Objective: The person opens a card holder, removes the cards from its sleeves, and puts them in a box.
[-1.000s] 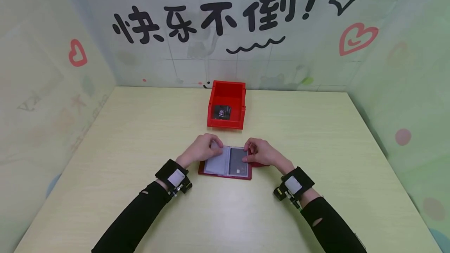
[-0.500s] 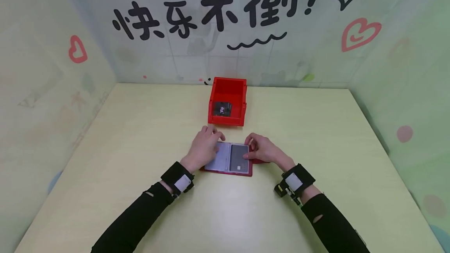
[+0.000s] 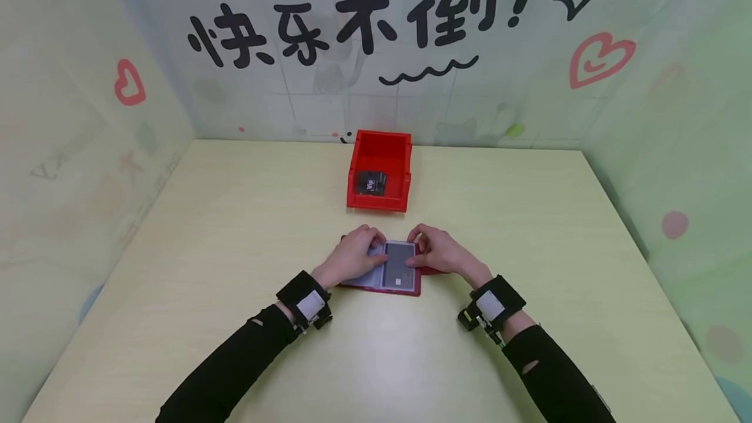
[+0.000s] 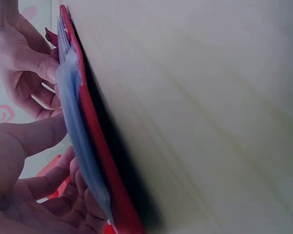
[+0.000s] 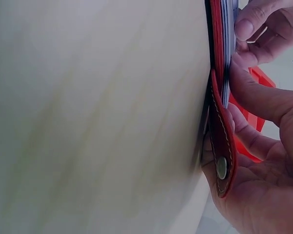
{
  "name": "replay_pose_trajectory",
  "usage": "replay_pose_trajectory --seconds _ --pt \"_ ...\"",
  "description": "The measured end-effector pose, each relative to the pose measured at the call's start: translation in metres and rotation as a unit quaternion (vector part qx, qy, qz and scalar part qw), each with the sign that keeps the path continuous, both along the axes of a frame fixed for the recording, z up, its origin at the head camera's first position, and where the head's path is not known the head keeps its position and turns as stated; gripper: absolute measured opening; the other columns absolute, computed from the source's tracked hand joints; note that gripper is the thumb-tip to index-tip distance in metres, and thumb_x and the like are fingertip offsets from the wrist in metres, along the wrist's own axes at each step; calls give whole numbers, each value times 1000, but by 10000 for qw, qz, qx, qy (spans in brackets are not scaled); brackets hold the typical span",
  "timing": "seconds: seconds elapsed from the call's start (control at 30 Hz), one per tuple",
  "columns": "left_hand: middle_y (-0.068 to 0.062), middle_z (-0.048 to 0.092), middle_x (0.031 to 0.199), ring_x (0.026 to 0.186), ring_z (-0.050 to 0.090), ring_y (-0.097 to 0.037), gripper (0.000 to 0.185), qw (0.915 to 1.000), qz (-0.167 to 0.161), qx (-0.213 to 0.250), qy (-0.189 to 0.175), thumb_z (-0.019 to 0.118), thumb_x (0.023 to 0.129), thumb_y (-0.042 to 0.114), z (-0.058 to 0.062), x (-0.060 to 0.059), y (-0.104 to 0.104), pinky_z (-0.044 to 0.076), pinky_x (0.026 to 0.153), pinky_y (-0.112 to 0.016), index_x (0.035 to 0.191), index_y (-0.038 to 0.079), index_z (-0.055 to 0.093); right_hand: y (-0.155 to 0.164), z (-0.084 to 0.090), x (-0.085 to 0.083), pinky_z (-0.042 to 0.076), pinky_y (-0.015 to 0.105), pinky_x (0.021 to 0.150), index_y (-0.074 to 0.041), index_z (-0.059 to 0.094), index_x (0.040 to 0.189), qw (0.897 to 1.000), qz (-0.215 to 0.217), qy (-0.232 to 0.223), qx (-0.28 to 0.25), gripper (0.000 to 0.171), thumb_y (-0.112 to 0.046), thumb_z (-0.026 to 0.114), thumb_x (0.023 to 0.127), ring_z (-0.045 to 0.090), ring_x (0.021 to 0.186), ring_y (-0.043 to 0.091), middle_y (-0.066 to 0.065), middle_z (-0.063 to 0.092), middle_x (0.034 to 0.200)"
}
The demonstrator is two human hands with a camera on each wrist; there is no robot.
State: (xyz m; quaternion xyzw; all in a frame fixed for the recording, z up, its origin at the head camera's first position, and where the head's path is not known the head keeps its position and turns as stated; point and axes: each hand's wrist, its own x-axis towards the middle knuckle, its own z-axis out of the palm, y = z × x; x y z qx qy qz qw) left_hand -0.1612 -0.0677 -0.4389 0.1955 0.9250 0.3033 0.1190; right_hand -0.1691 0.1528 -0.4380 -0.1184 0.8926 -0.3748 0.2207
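A red card holder (image 3: 402,292) lies spread on the table, with clear plastic sleeves (image 4: 80,131) inside. On its right page a dark grey card (image 3: 399,273) shows in a sleeve. My left hand (image 3: 350,255) lies over the left page, its thumb touching the sleeves near the middle fold and its loosely bent fingers at the far edge. My right hand (image 3: 440,251) grips the right edge of the holder, thumb on the page. A strap (image 5: 222,141) with a metal snap sticks out beside that hand. The left hand covers most of the left page.
Behind the holder stands a red bin (image 3: 383,204) containing a black card (image 3: 372,183) marked "Vip". The pale wooden tabletop (image 3: 376,358) is bounded by printed cloth walls at the back and both sides.
My left hand first reached farther over the left page, then slid right and back, bringing its thumb near the fold. The right hand stays at the right edge.
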Motion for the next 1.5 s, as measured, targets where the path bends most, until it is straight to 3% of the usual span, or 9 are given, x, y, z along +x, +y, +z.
replay_pose_trajectory --seconds 0.5,0.63,0.83,1.0,1.1,1.2,1.3,1.4,1.5 --pt "-14 63 113 98 55 -23 38 9988 227 -123 -422 72 93 19 14 8 10 51 91 -37 124 -1 65 1 -2 0 43 26 66 -7 55 121 9999 84 -86 -70 45 -16 81 85 52 81 19 8 53 88" --pt "-15 62 114 97 54 -22 40 9979 241 -128 -586 70 94 20 18 12 14 51 84 -33 126 -2 65 1 -2 0 42 26 66 -7 55 121 9999 22 -101 -56 44 -15 81 85 52 82 20 8 52 88" --pt "-13 57 94 83 51 -20 27 9988 -8 -125 -478 67 95 20 21 17 18 40 65 -26 110 -2 71 0 -2 0 41 26 65 -7 55 120 10000 0 -57 -31 44 -13 81 84 52 80 19 8 53 87" --pt "-10 54 84 79 49 -20 22 9993 -97 -118 -337 67 95 20 20 19 19 36 62 -25 100 -2 70 -1 -1 0 41 26 65 -6 55 120 10000 -6 -62 12 45 -14 81 84 51 80 19 9 53 88" --pt "-6 48 74 72 45 -17 20 9985 -108 143 -519 66 95 20 19 17 18 31 60 -24 92 0 67 -1 -1 0 41 25 66 -7 55 121 10000 -19 -70 19 45 -13 81 84 52 82 20 9 53 89" --pt "-4 37 68 65 36 -16 25 9944 -34 504 -930 65 95 21 20 14 16 26 59 -26 87 -2 61 0 -1 1 41 26 65 -6 55 120 10000 38 -18 10 44 -13 81 85 52 82 20 8 53 88" --pt "-6 48 80 74 44 -17 32 9868 291 782 -1387 66 94 23 21 13 15 35 64 -25 103 -7 63 0 -1 1 41 26 66 -7 55 120 10000 37 -19 -14 44 -13 81 84 52 82 20 8 52 88" --pt "-12 59 102 93 53 -21 46 9773 666 961 -1769 66 94 26 22 11 13 45 80 -29 125 -7 60 0 0 0 42 26 67 -7 55 120 10000 33 -48 -13 44 -13 81 85 52 83 20 8 53 88" --pt "-16 61 119 106 54 -26 51 9695 920 1104 -1987 66 94 27 22 10 13 47 93 -37 132 -5 57 0 1 0 43 26 68 -7 55 121 9999 25 -94 -28 44 -13 81 85 53 85 21 9 53 89"
